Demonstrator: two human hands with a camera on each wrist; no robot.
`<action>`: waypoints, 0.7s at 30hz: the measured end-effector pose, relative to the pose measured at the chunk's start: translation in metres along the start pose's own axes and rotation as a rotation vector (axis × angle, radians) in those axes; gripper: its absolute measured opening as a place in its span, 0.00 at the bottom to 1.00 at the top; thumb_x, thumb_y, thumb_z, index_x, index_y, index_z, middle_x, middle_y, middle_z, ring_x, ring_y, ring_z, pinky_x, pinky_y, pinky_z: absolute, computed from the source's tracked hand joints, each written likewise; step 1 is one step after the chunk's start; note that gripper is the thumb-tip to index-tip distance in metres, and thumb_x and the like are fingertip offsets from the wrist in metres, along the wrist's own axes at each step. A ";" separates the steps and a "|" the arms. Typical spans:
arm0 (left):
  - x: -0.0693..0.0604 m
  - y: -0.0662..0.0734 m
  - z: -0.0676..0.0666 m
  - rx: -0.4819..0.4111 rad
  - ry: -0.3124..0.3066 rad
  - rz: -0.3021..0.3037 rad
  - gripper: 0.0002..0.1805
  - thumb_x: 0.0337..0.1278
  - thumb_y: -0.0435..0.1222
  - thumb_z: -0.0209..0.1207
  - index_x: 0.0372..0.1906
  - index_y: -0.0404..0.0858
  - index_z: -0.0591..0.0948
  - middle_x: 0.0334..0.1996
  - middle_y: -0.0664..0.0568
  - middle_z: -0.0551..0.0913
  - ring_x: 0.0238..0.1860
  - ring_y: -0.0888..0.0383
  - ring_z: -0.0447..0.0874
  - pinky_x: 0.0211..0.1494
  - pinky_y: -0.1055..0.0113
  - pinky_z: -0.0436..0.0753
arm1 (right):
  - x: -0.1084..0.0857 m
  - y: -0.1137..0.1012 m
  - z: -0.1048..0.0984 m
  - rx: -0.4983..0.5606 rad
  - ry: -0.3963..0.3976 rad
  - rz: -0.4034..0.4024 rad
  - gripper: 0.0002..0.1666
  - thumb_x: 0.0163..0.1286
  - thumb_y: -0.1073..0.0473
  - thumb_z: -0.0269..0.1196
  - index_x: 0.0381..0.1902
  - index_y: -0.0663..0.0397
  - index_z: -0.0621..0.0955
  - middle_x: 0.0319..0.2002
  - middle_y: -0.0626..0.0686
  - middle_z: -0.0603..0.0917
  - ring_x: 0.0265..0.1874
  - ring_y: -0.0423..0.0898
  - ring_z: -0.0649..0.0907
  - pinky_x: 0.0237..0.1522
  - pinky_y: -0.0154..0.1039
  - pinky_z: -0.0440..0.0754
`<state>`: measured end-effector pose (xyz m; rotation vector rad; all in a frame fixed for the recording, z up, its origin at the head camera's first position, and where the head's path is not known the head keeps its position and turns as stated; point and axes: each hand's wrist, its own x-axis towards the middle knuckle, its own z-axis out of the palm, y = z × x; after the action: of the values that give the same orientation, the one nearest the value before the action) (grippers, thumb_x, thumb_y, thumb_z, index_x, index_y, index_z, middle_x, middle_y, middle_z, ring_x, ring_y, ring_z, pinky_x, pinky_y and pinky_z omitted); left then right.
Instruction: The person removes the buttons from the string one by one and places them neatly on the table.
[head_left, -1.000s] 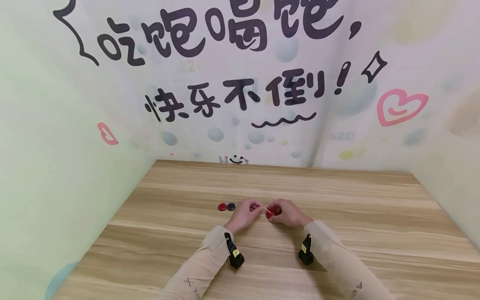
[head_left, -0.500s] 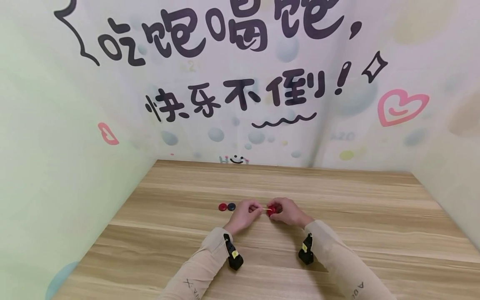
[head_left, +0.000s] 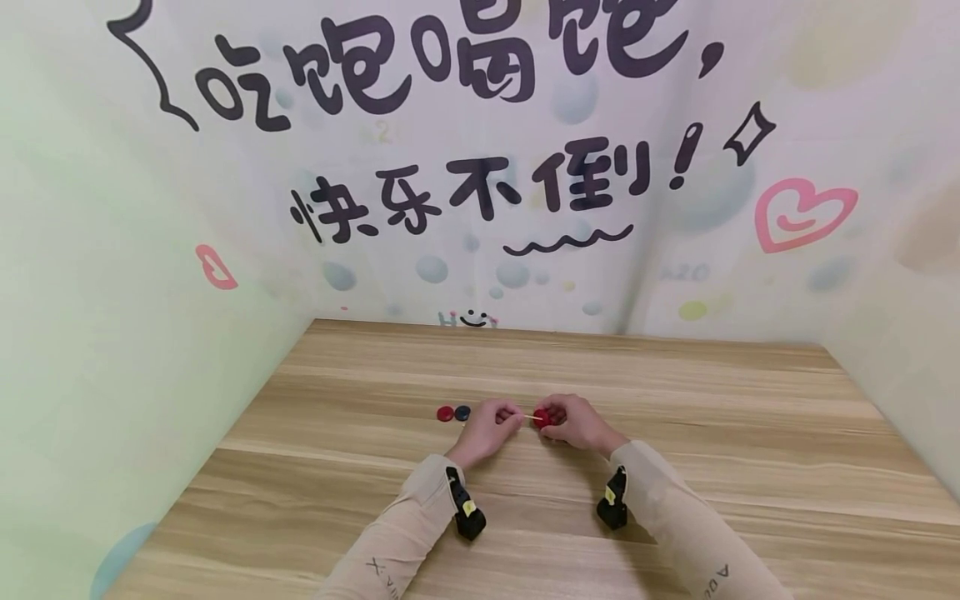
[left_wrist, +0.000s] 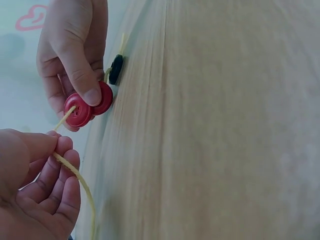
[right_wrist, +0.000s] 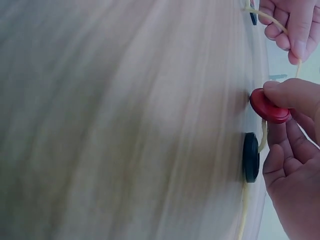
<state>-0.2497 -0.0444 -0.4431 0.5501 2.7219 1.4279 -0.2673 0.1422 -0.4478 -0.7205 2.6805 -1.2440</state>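
My left hand (head_left: 491, 427) pinches a yellow cord (left_wrist: 64, 118) between thumb and index finger. The cord runs from those fingertips to a hole in a round red button (left_wrist: 77, 112). My right hand (head_left: 581, 423) grips that button and a second red button (left_wrist: 104, 98) overlapping it, with the thumb on their edges. Beyond them a dark button (right_wrist: 251, 157) hangs on the cord beside the right fingers, and more cord trails past it. A loose length of cord (left_wrist: 87, 192) droops below the left hand. The right fingers partly hide the red buttons.
Left of my hands, a red button (head_left: 446, 413) and a dark blue button (head_left: 462, 412) lie side by side on the wooden table (head_left: 637, 379). A printed cloth (head_left: 420, 250) hangs behind the table's far edge.
My right hand has turned the red buttons slightly and moved them a little toward the far side. The cord between my hands, slanting before, now runs nearly level. My left hand has barely moved.
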 end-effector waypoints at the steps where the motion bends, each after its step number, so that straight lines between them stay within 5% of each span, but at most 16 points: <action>1: 0.000 0.000 0.000 0.000 0.001 -0.008 0.06 0.57 0.33 0.53 0.32 0.35 0.80 0.26 0.54 0.78 0.28 0.63 0.73 0.32 0.72 0.73 | 0.000 0.000 0.000 0.004 -0.003 -0.001 0.11 0.51 0.69 0.65 0.35 0.63 0.78 0.28 0.51 0.79 0.28 0.41 0.76 0.31 0.34 0.75; 21: 0.003 0.006 -0.002 0.007 0.028 -0.044 0.06 0.58 0.35 0.53 0.33 0.37 0.79 0.29 0.55 0.78 0.31 0.62 0.73 0.35 0.70 0.73 | -0.002 0.000 0.000 -0.044 -0.068 -0.022 0.08 0.51 0.66 0.66 0.31 0.58 0.79 0.28 0.48 0.79 0.28 0.39 0.75 0.32 0.33 0.74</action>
<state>-0.2508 -0.0418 -0.4369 0.4715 2.7436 1.4278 -0.2655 0.1435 -0.4477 -0.7847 2.6596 -1.1475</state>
